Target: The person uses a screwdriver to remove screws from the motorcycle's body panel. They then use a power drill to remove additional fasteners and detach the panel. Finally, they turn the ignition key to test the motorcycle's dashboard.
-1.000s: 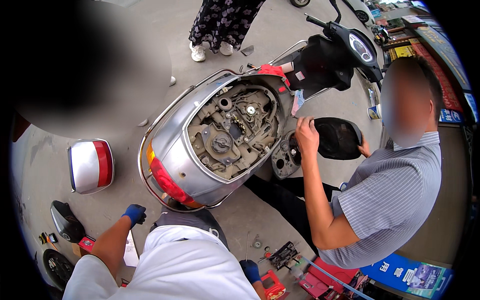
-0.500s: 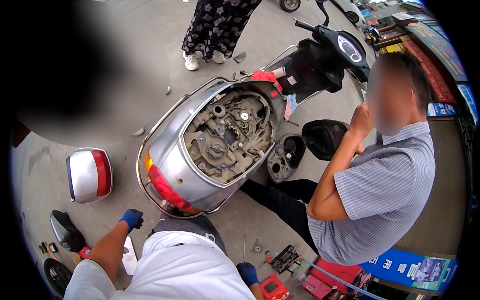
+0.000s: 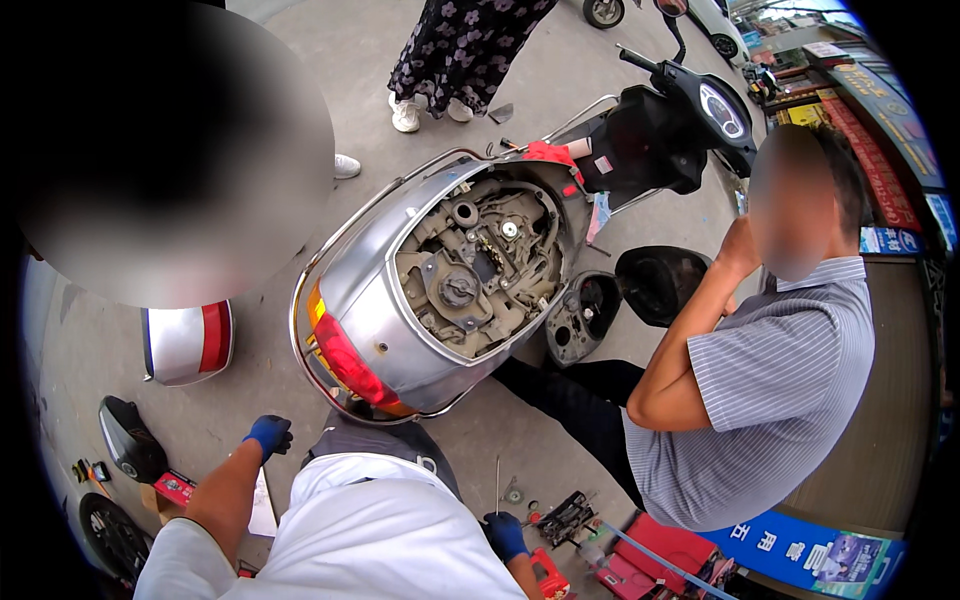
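My left hand [image 3: 271, 434], in a blue glove, hangs at my left side with curled fingers; any contents are hidden. My right hand [image 3: 505, 534], also blue-gloved, is closed on a thin upright metal rod [image 3: 497, 485] at my right side. In front of me stands a silver scooter [image 3: 340, 300], its seat area open on dusty inner parts [image 3: 480, 270] and its red tail light [image 3: 352, 362] toward me. At its right are a dark housing [image 3: 580, 320] and a black seat [image 3: 655, 285]. A co-worker [image 3: 750, 400] in a striped shirt stands there, one hand raised near their head.
A silver-and-red box [image 3: 188, 345], dark panel [image 3: 130, 435] and wheel [image 3: 105, 530] lie left. Metal parts [image 3: 565, 515] and a red case [image 3: 645, 555] are right. Someone in a floral garment [image 3: 450, 50] stands beyond the scooter; a blurred patch hides the upper left. Shop signs line the right.
The co-worker's near hand has risen from beside the seat opening to near their head. My hands stay low at my sides; the view has shifted slightly.
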